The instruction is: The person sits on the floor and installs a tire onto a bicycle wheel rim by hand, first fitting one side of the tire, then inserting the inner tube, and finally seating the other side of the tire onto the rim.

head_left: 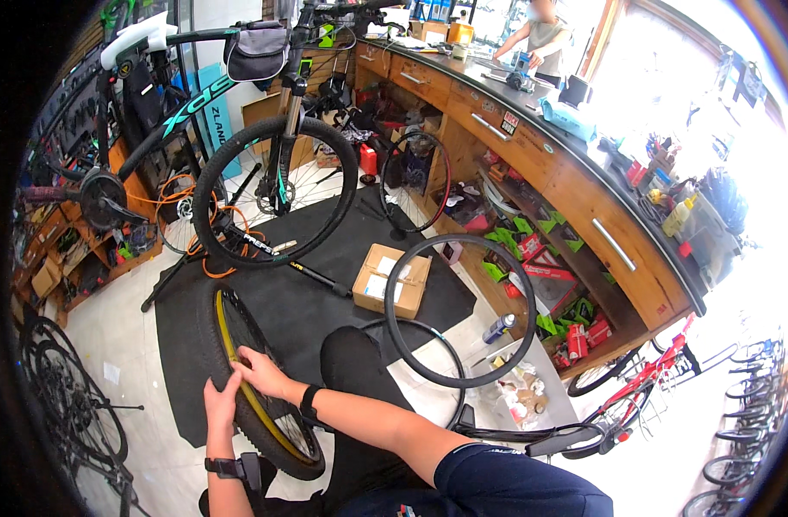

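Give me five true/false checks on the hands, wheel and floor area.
1. The left hand and right hand both touch the wheel. True.
2. The box sits on the counter. False: the box is on the mat.
3. The wheel shows a yellow band. True.
4. The bike's fork is missing its wheel. False: a front wheel is fitted in the fork.
5. Both wrists wear black straps. True.

Near left: tyre (206, 349), matt black rubber, rough tread; yellow band (228, 332) on it looks smoother. Mat (177, 358), matt black. Floor (142, 370) pale, smooth, faintly glossy. Farther box (372, 284), dull cardboard. Right: smooth wooden drawers (559, 181), metal-looking handles (614, 245). Near sleeve (514, 478), dark cloth.
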`<state>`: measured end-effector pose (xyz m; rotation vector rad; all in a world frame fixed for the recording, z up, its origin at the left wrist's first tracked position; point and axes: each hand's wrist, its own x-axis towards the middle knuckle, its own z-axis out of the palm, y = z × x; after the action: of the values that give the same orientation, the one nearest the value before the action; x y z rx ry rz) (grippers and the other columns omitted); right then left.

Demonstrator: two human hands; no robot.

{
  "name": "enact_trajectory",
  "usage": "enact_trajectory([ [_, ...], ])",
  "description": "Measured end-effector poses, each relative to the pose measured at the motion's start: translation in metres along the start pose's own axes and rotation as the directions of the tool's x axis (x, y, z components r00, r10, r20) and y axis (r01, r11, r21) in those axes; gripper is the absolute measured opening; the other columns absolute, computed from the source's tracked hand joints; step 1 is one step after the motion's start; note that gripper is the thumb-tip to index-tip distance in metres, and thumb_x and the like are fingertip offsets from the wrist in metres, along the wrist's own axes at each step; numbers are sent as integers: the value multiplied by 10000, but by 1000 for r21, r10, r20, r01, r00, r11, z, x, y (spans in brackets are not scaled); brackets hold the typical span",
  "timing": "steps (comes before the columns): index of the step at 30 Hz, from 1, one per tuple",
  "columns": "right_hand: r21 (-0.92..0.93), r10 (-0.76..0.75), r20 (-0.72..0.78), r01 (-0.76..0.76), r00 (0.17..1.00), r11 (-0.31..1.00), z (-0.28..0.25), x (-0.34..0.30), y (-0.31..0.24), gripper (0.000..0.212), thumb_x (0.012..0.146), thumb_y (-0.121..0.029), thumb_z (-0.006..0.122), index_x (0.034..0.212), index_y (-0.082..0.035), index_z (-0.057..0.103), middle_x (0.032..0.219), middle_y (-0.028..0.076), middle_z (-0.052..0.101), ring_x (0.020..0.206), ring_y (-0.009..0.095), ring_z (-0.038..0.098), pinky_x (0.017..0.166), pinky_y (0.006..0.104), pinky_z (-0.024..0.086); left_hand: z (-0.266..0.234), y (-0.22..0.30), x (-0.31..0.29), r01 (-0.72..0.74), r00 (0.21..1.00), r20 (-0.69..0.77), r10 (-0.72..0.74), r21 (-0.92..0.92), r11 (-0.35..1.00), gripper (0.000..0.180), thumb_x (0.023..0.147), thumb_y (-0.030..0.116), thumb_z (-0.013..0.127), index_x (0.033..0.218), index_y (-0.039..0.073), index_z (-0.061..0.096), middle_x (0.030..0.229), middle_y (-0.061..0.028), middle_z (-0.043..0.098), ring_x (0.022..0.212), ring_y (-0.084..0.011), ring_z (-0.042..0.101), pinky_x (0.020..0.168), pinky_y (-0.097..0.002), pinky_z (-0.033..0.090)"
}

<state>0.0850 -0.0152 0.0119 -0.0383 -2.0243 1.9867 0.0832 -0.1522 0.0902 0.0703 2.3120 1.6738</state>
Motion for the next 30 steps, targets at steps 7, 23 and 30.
enact_trajectory([
  [7,-26,-1,78,3,997,1000,22,-16,0,242,983,-194,584,999,38,514,831,126,564,771,156,508,715,342,457,-25,-9,48,53,995,-99,-31,233,971,1091,749,468,831,1419,-211,300,1419,-341,451,1333,-358,473,1094,-386,387],
  [23,-39,-91,67,94,994,995,39,-34,14,293,952,-222,611,986,66,573,879,191,561,795,273,552,718,376,448,-28,-19,38,-59,995,-71,68,125,990,628,735,321,890,1100,-94,591,1036,-166,682,903,-243,658,824,-358,521],
  [30,1,-42,77,42,996,999,39,-29,14,292,952,-219,606,945,73,591,865,184,568,799,270,567,724,383,451,-25,-24,39,-56,977,-180,116,312,948,889,708,419,879,1233,-191,499,1174,-304,629,1097,-351,633,957,-392,484],
])
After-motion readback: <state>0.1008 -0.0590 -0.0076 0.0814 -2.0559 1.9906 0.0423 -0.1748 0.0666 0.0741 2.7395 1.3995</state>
